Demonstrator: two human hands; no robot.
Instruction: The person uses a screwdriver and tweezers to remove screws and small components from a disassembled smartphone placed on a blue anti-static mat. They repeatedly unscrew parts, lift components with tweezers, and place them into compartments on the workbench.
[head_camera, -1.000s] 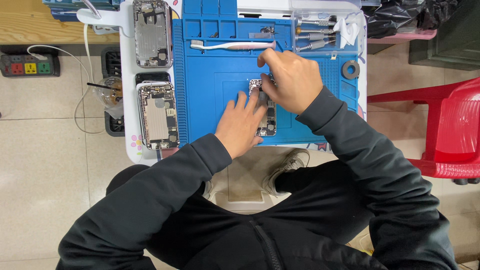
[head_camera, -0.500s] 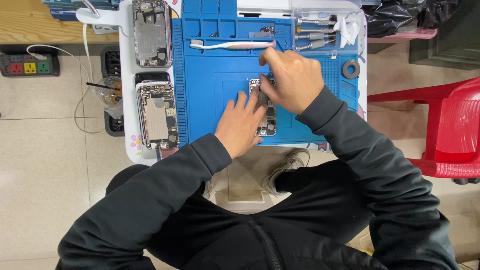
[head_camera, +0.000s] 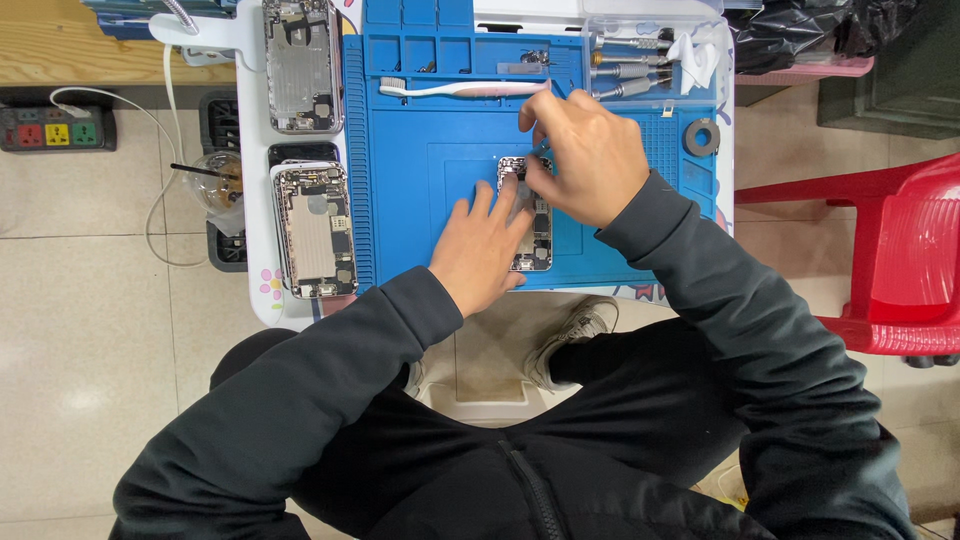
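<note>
white table (head_camera: 252, 290) — blue mat (head_camera: 420, 160) | two opened phones (head_camera: 313, 228)

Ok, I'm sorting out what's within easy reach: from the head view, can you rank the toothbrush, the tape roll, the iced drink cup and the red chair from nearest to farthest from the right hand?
1. Toothbrush: just above the right hand, along the mat's top.
2. Tape roll: on the mat's right edge.
3. Red chair: on the floor, far right.
4. Iced drink cup: off the table's left side.
The chair and cup are close to call.

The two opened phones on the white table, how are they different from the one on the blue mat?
The two opened phones lie untouched on the white table; the phone on the blue mat sits under both hands, left hand flat, right hand at its top. All lie open with insides showing.
</note>
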